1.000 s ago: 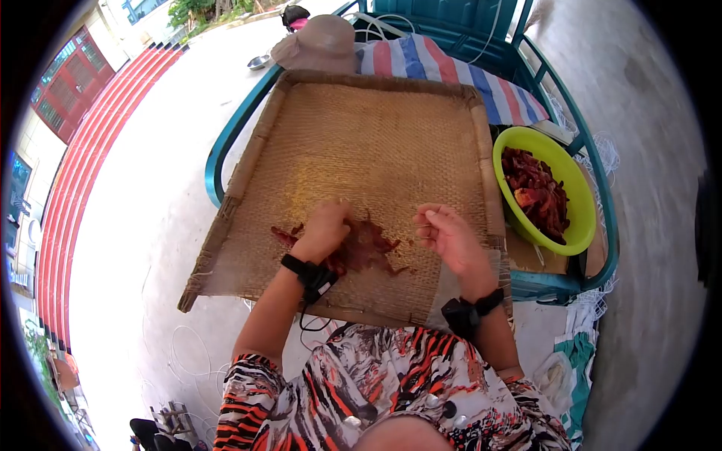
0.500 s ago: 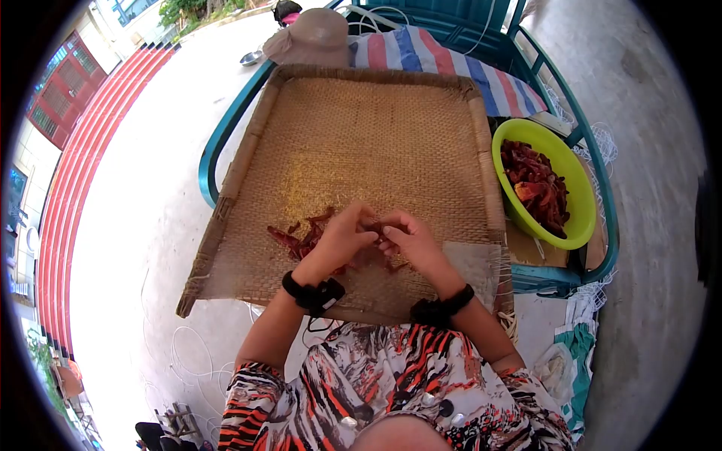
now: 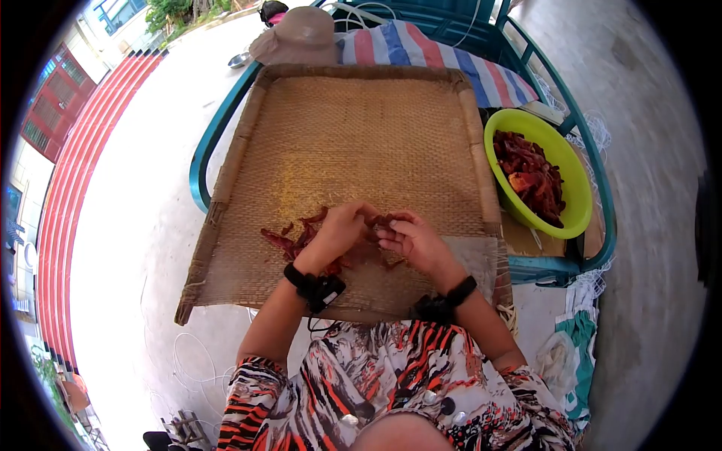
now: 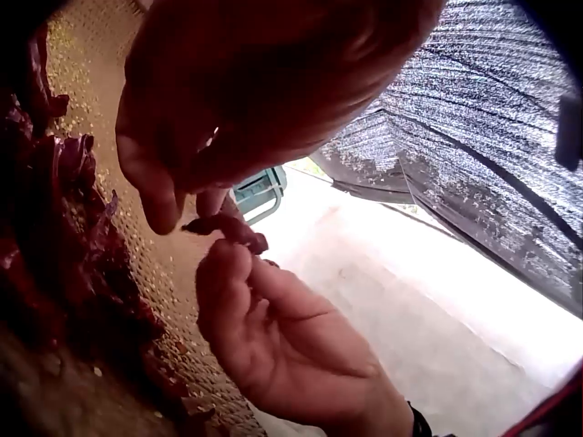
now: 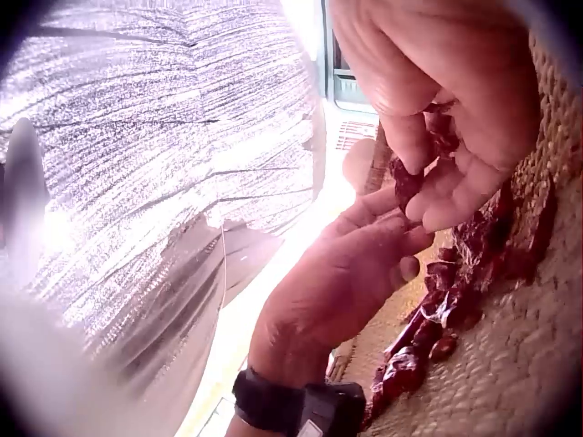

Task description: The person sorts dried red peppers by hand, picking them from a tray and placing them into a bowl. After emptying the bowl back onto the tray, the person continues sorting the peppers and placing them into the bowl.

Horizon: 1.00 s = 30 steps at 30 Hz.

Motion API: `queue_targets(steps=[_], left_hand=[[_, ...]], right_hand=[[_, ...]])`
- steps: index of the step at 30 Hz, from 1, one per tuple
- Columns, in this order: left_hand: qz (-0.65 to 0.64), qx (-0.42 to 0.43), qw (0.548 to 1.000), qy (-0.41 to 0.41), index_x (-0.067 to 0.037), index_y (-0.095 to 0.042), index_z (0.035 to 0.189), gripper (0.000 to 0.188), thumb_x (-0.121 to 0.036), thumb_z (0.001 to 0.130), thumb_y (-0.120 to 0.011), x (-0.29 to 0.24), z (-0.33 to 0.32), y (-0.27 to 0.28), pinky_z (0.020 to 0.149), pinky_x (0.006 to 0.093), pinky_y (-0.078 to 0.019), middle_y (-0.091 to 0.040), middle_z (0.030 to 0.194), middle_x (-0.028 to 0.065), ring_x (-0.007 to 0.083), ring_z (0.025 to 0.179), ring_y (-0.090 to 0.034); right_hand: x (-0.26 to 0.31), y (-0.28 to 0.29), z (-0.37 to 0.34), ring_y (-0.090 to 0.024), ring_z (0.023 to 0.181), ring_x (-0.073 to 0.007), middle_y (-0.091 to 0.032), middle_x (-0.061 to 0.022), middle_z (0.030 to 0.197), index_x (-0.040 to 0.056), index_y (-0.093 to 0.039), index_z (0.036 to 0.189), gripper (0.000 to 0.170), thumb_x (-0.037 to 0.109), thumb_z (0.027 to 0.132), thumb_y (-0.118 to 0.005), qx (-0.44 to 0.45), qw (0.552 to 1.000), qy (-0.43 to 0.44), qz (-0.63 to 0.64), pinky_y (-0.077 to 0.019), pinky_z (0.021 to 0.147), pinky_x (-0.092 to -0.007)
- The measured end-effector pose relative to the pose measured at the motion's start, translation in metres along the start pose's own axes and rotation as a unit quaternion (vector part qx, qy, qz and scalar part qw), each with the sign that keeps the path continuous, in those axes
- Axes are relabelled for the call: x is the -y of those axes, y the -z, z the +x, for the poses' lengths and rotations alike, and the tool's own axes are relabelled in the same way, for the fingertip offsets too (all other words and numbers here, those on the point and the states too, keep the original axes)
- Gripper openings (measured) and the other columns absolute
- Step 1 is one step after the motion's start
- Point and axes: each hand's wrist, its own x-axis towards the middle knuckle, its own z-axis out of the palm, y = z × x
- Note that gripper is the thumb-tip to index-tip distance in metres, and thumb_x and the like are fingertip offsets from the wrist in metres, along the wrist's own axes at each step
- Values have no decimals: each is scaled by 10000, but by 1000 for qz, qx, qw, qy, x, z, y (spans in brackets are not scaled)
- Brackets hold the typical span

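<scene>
Between both hands is a dark red dried chili pepper, held over the near part of a woven tray. My left hand pinches one end with thumb and fingers. From the other side, my right hand grips the same pepper with bent fingers; the right wrist view shows the pepper partly hidden by them. A loose pile of dried chilies lies on the tray beside and below the left hand. Yellow seeds are scattered just beyond the pile.
A lime-green basin filled with dried red chilies stands right of the tray. Teal cart rails surround the tray's sides. Behind it lie a hat and a striped cloth. Both wrists wear strapped cameras.
My right hand has moved left to meet the left hand, which has lifted from the pile with a chili. Over the last half second the hands stay together, working the pepper.
</scene>
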Motion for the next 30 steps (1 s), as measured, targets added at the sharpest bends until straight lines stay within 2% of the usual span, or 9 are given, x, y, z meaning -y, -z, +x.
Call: queue_targets(steps=[5, 9, 12, 16, 19, 21, 24, 27, 30], left_hand=[[172, -58, 979, -91, -39, -644, 1130, 366, 34, 822, -460, 39, 10, -1, 880, 447, -493, -610, 1139, 208, 411, 1051, -589], [205, -46, 970, -123, -66, -647, 1126, 376, 33, 799, -489, 35, 6, -5, 897, 458, -485, -578, 1194, 180, 387, 1088, -563], [276, -45, 953, -114, -70, -645, 1062, 310, 16, 782, -542, 37, 8, -9, 875, 460, -489, -585, 1134, 152, 379, 1066, -565], [324, -3, 943, -74, -72, -626, 983, 215, -24, 773, -624, 25, 8, -7, 844, 458, -485, -579, 1041, 131, 364, 1049, -566], [301, -4, 951, -72, -75, -635, 957, 173, -57, 786, -646, 12, 3, -3, 821, 454, -491, -589, 993, 134, 357, 996, -590], [276, -11, 959, -67, -84, -646, 946, 155, -84, 792, -653, 2, -2, -1, 796, 457, -497, -595, 968, 138, 355, 957, -606], [235, -18, 969, -73, -89, -658, 951, 142, -111, 810, -657, -11, -9, 2, 756, 445, -507, -607, 924, 134, 334, 896, -627], [147, 10, 988, -47, -46, -650, 989, 148, -85, 847, -653, -28, -16, 7, 724, 372, -514, -626, 864, 103, 258, 826, -644], [-15, 37, 999, 18, -1, -633, 969, 137, -65, 848, -652, -30, -20, 11, 668, 336, -512, -634, 798, 97, 206, 763, -644]], right_hand=[[49, 24, -12, -673, 958, -229, -666, -135, 1062, -20, -579, 1151, 219, 43, 943, -549, 27, 995, 88, 38, -581, 854, -371], [122, 44, -32, -674, 967, -220, -673, -137, 1042, -18, -597, 1116, 249, 193, 984, -579, 8, 919, 327, 222, -574, 876, -362], [140, 30, -58, -671, 984, -206, -672, -120, 1068, -8, -587, 1123, 319, 285, 998, -566, -81, 915, 295, 263, -571, 882, -371], [91, 55, -38, -654, 915, -181, -659, -86, 1079, 50, -565, 1165, 336, 335, 987, -576, 12, 987, 151, 49, -555, 777, -326], [61, 16, -39, -642, 852, -163, -655, -69, 1043, 54, -587, 1158, 280, 264, 973, -593, -46, 980, 84, -174, -521, 731, -288], [50, -6, -39, -642, 855, -151, -651, -61, 1034, 41, -590, 1163, 261, 210, 965, -595, -52, 943, 77, -321, -514, 731, -285], [20, -5, -20, -645, 851, -141, -650, -52, 1002, 27, -583, 1187, 263, 137, 949, -596, -34, 789, 247, -561, -514, 725, -289], [14, -15, -16, -638, 845, -123, -655, -52, 985, 23, -570, 1210, 273, 91, 946, -583, 59, 874, 137, -462, -519, 723, -280], [3, -18, -10, -627, 800, -110, -666, -56, 989, 26, -569, 1221, 279, 74, 946, -577, 31, 938, 86, -335, -517, 712, -257]])
